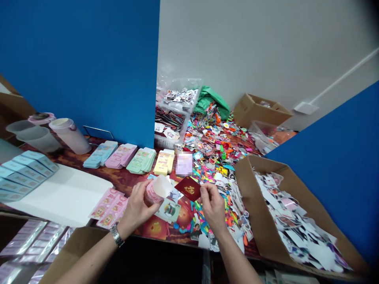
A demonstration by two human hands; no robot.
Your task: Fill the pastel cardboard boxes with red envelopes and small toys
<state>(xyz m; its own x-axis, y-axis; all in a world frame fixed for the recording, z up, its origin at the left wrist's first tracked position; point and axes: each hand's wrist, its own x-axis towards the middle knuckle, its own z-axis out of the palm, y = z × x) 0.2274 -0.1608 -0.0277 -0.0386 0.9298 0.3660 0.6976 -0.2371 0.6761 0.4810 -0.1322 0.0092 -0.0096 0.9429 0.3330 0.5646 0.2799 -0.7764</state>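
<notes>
My left hand is wrapped around a small pink printed paper box, whose white open end faces up and to the right. Between the thumb and fingers of my right hand is a dark red card with gold print. The card is just right of the box's open end, apart from it. Below them on the table lie a few printed cards. Flat pink boxes lie left of my left hand. Many small colourful trinkets are heaped beyond and beneath my right hand.
Stacks of flat blue boxes, purple boxes, green boxes and yellow boxes line the blue partition. A cardboard box of stickers stands right. Plastic containers and assembled blue boxes are left.
</notes>
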